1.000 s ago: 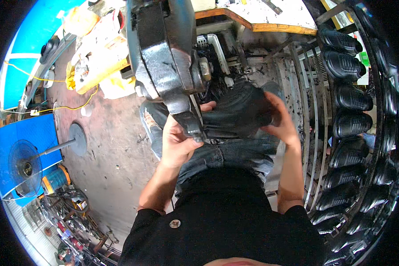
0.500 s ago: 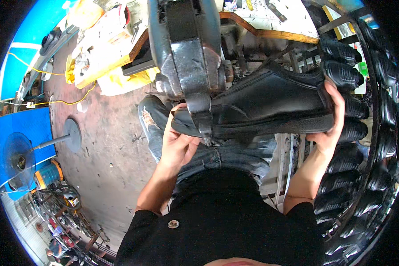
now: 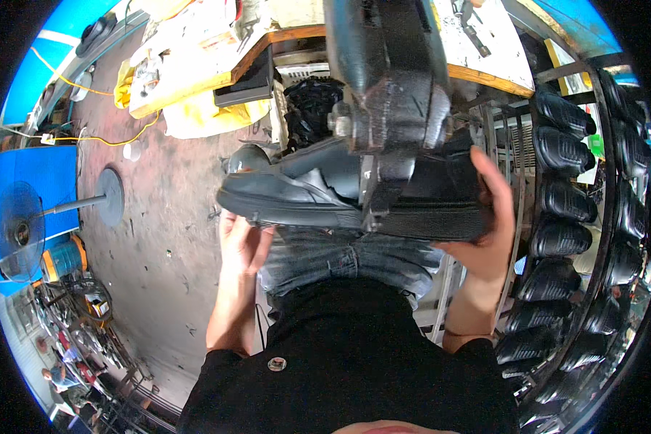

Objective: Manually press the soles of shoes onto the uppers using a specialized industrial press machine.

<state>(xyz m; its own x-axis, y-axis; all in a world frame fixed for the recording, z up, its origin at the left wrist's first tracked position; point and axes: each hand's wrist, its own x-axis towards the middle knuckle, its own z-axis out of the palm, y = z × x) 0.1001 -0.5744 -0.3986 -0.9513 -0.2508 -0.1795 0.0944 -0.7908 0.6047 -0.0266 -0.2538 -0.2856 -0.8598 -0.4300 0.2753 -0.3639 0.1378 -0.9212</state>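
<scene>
A black leather shoe (image 3: 296, 199) lies sideways across my lap, toe to the left and heel to the right. My left hand (image 3: 242, 242) grips the sole near the toe, thumb and fingers along its lower edge. Around the heel end is my right hand (image 3: 490, 220), its thumb underneath and its fingers behind the back of the shoe. A heavy dark metal machine head (image 3: 394, 108) comes down over the shoe's middle. Its narrow foot (image 3: 387, 192) reaches down at the side of the sole and hides part of the upper.
A white worktable with a wooden edge (image 3: 296, 33) stands ahead, with tools on it. Below it sits a crate of black scraps (image 3: 311, 112). At the right a metal rack holds several black shoes (image 3: 564, 239). A pedestal fan (image 3: 22, 231) is on the left.
Both hands have moved left with the shoe, so the machine foot now sits nearer the shoe's middle instead of its toe. The view has also shifted.
</scene>
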